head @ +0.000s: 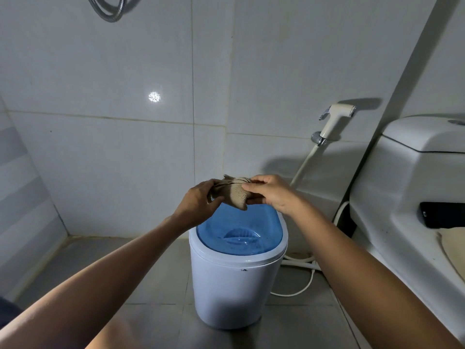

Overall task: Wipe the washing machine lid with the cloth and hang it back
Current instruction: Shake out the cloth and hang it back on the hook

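Observation:
A small white washing machine [231, 288] stands on the tiled floor, low in the middle of the view. Its translucent blue lid [239, 235] is closed. Above the lid's far edge I hold a bunched beige cloth [232, 193] in both hands, clear of the lid. My left hand [198, 200] grips the cloth's left side. My right hand [270, 193] pinches its right end between thumb and fingers.
A white toilet with its cistern [412, 157] fills the right side, with a dark object [442, 215] lying on it. A bidet sprayer [336, 119] hangs on the tiled wall, its hose [299, 293] trailing on the floor behind the machine. A metal shower hose [108, 11] loops at top left.

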